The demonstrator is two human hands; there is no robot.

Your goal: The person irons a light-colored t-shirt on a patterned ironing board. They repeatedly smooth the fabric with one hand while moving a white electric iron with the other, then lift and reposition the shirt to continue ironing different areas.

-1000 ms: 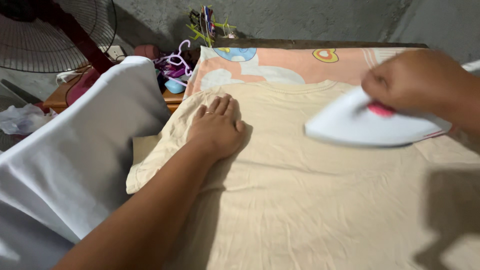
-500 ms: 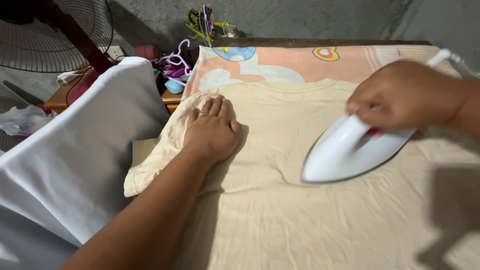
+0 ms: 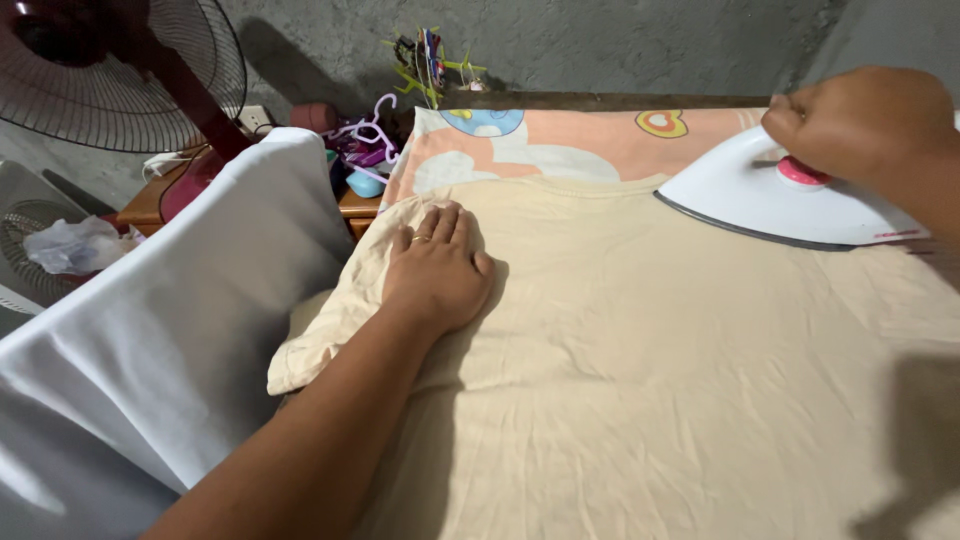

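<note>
Two hands in the head view, both the person's own. Left hand (image 3: 437, 268): flat, palm down, fingers close together, pressed on the left shoulder area of one beige T-shirt (image 3: 650, 380). One ring on one finger of that hand. Right hand (image 3: 865, 120): curled around the handle of one white clothes iron (image 3: 785, 200), grip closed. One pink dial on the iron, just beside the fingers. The iron's dark-edged soleplate sits on the shirt near the collar, at the upper right, with its tip pointing left. The two hands are well apart.

Shirt lies spread front-up across the work surface and covers most of it; fine wrinkles are visible over the lower half. One patterned cloth (image 3: 560, 135), peach with cartoon shapes, lies under the shirt and shows along the far edge.

One white fabric sheet (image 3: 180, 330) hangs at the left, just beside the shirt's sleeve. One dark red standing fan (image 3: 120, 70) is at the upper left. Several plastic hangers (image 3: 370, 125), lilac ones among them, are heaped on a wooden side table (image 3: 150, 205); exact count cannot be told. One crumpled white plastic bag (image 3: 70, 245) at the far left.
</note>
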